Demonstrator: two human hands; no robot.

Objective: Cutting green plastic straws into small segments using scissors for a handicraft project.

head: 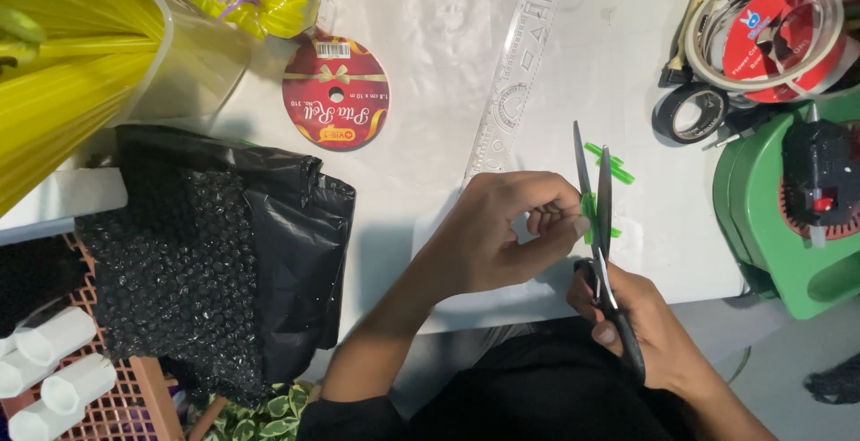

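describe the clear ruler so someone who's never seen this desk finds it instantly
Start at the white tabletop. Just right of the round red ribbon spool, the clear plastic stencil ruler runs diagonally from the top edge down toward the left hand. It is the only long, flat, see-through strip there, with shape cut-outs; its neighbours are round rolls.
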